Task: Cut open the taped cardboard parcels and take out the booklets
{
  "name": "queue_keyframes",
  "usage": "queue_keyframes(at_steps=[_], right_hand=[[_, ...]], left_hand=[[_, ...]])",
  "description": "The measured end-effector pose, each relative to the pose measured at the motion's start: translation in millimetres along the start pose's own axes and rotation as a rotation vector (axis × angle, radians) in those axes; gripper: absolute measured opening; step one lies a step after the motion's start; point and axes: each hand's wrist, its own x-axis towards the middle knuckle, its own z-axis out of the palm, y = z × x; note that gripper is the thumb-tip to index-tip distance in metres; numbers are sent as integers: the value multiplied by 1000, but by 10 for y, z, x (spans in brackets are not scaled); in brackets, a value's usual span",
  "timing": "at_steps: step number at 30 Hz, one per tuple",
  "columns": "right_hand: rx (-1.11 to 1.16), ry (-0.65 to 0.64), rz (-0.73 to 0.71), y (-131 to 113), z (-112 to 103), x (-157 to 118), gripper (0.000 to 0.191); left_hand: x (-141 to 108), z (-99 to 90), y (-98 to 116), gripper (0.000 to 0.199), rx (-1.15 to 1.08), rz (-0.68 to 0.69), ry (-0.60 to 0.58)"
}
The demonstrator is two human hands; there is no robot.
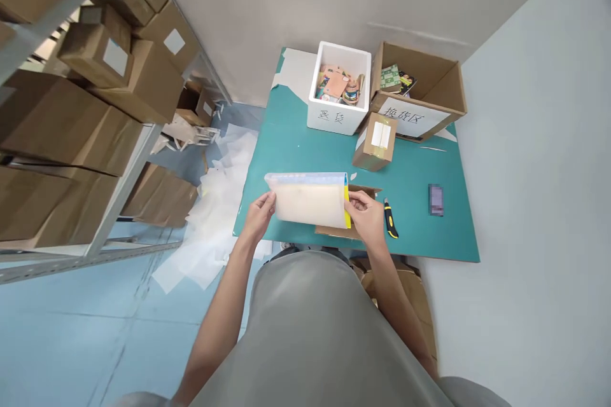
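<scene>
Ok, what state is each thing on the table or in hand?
Packet: held up at both ends
Left hand: closed on packet
Right hand: closed on packet
Carton under packet: looks open, partly hidden
Small box: taped shut
White box: open, part full
Large box: open, part full
Knife: lying flat
Blurred purple object: cannot tell

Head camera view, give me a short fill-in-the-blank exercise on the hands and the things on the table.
Counting the left hand and the right hand, ____ hands hold the pale item.
In the picture, the utility knife lies to the ____ of the pale item.
The utility knife's handle is black and ____.
The open tub standing beside the open cardboard box is ____ in colour.
Missing words: two; right; yellow; white.
</scene>
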Motion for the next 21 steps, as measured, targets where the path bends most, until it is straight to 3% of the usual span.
queue_keyframes(at_steps=[6, 11, 15, 21], right_hand=[[104, 67, 94, 80, 471, -154, 34], [106, 89, 126, 3, 752, -196, 39], [33, 82, 103, -131, 827, -149, 40], [59, 202, 104, -351, 713, -65, 41]], left_hand=[[-104, -349, 58, 52, -192, -69, 111], [-124, -608, 57, 51, -223, 22, 242], [-3, -945, 73, 47, -264, 79, 349], [493, -1688, 120, 19, -388, -50, 599]])
